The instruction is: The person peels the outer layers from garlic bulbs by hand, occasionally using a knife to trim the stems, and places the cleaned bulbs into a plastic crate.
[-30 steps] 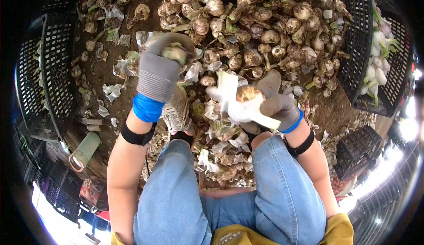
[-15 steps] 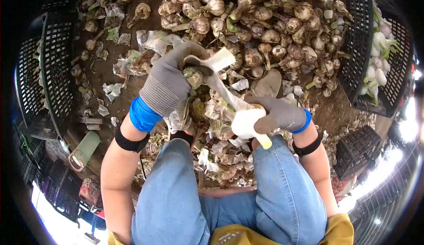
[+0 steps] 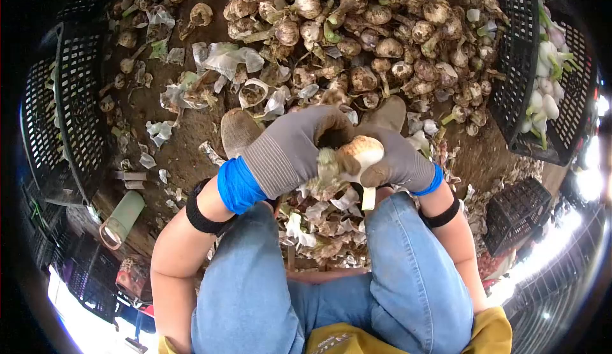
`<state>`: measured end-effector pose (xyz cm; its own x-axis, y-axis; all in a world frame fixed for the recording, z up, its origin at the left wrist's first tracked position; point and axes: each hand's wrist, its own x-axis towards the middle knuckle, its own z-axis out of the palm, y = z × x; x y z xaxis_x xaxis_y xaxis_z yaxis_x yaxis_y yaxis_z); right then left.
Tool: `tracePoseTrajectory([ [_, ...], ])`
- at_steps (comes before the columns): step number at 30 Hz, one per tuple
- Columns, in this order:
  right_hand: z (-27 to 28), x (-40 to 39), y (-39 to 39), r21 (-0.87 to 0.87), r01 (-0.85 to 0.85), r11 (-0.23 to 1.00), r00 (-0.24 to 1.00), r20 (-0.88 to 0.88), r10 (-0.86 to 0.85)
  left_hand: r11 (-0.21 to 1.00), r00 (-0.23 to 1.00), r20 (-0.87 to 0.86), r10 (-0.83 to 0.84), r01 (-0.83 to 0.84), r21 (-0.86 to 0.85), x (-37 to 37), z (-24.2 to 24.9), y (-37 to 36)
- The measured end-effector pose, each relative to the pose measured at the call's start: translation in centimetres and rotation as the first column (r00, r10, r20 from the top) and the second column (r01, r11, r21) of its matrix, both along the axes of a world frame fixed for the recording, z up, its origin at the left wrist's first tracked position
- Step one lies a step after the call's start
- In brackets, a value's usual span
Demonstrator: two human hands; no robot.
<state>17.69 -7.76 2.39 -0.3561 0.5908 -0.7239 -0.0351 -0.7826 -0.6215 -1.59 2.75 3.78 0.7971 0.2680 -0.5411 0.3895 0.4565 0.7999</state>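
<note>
A garlic bulb (image 3: 364, 150), whitish with a tan root end and a short cut stem pointing down, sits in the grip of my right hand (image 3: 403, 159), which wears a grey glove. Against the bulb's left side is my left hand (image 3: 293, 147), also gloved, its fingers curled in. Below those fingers shows a blurred pale-green clump (image 3: 329, 168); I cannot make out what it is. Peeled garlic skins (image 3: 315, 217) lie heaped between my knees.
A large pile of unpeeled garlic (image 3: 408, 41) spreads ahead. At right, a black crate (image 3: 515, 67) holds cleaned white bulbs (image 3: 545, 92). Another black crate (image 3: 80, 111) stands at left, near a green cylinder (image 3: 122, 219). A smaller dark crate (image 3: 516, 217) lies at lower right.
My left hand has come down and right to the bulb; the long strip of skin stretched between the hands no longer shows there. The bulb has turned in my right hand, root end up.
</note>
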Motion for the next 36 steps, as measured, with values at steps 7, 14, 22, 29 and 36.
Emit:
tracePoseTrajectory([
  [7, 0.0, -0.2, -0.7, 0.088, -0.004, 0.996, 0.981, 0.194, -0.013, 0.968, 0.993, -0.008, 0.115, -0.110, 0.227, -1.5, 0.2, -1.3],
  [14, 1.8, -0.3, 0.4, 0.196, -0.243, 0.950, 0.908, 0.390, 0.152, 0.607, 0.998, -0.056, 0.043, 0.018, 0.794, -0.5, 0.0, -1.9],
  [22, 1.4, -1.3, 0.2, 0.222, -0.122, 0.967, 0.929, 0.368, 0.033, 0.750, 0.939, -0.231, 0.254, -0.041, 0.660, -2.5, -3.5, 1.9],
  [29, 2.4, 2.7, 0.3, 0.108, 0.268, 0.957, 0.963, -0.022, -0.268, 0.970, 0.997, -0.063, -0.054, 0.068, 0.232, -0.8, -1.8, -0.6],
  [36, 3.1, -0.7, 1.0, -0.130, 0.232, 0.964, 0.959, -0.135, -0.249, 0.993, 0.989, 0.101, 0.108, -0.112, 0.041, -1.0, -2.2, -1.5],
])
